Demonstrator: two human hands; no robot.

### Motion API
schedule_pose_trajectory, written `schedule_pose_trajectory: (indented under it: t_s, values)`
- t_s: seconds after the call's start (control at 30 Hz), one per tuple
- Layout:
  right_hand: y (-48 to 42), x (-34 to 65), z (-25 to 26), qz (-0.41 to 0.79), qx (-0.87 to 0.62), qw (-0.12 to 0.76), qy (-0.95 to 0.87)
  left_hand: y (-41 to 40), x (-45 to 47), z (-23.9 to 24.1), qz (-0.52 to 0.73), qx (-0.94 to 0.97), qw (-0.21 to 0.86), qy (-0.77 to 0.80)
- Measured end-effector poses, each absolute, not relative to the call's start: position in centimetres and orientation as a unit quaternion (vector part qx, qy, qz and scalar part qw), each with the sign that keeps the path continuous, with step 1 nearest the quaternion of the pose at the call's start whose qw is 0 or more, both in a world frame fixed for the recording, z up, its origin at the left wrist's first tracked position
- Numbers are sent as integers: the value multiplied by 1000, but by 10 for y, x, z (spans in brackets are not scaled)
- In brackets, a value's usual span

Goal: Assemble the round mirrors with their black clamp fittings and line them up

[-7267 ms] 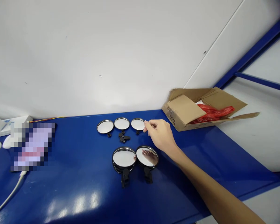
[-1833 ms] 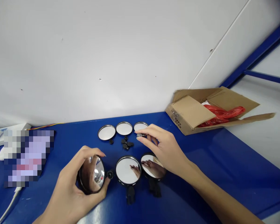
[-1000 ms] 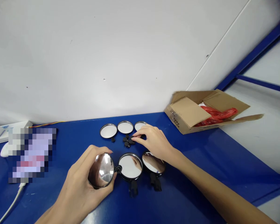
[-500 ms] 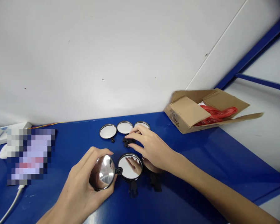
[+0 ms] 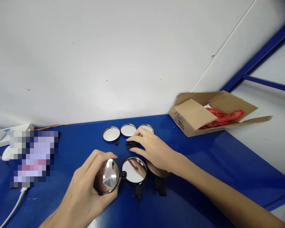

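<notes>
My left hand is closed around the rim of a round black-framed mirror, tilted up, with a black ball-joint stub on its right edge. My right hand bends over a cluster of small black plastic parts, thumb and fingertips on either side of them. Just below it lies a round mirror with a black bracket. Another bracketed mirror is partly hidden under the right hand.
Three round mirrors line the back, the left one with a stub, the right one partly covered by my fingers. A blurred-out phone with a white cable is at left. An open cardboard box holding red plastic sits at right.
My right fingers have settled more closely over the black parts, shifting them slightly. My left hand keeps its hold on the mirror. The whole view has moved a little.
</notes>
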State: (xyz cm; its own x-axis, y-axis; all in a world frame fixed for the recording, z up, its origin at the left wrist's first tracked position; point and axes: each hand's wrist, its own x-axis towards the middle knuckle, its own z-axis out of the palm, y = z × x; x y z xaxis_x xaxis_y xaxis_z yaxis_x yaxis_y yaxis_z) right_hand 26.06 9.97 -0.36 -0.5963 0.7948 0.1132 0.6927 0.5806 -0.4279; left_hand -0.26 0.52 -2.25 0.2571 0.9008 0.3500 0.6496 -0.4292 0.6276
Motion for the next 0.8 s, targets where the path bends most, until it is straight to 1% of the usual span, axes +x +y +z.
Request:
schedule_pose_trajectory:
  t_s: [0.4, 0.47, 0.53, 0.6, 0.67, 0.73, 0.8]
  values:
    - [99, 260, 1, 192, -429, 140, -872, 6, -4, -25, 335, 767, 200, 509]
    - [99, 261, 1, 189, -427, 157, -870, 7, -4, -25, 339, 766, 202, 508]
    - [97, 261, 2, 178, -420, 196, -868, 6, -2, -24, 346, 756, 197, 519]
    - [90, 260, 6, 176, -393, 251, -867, 4, 1, -21, 353, 734, 190, 549]
    - [80, 257, 10, 196, -334, 289, -875, 2, 4, -18, 358, 703, 188, 585]
    - [70, 252, 13, 212, -260, 292, -896, 0, 6, -16, 366, 676, 195, 609]
    - [62, 248, 15, 186, -206, 292, -915, -1, 6, -14, 372, 661, 205, 618]
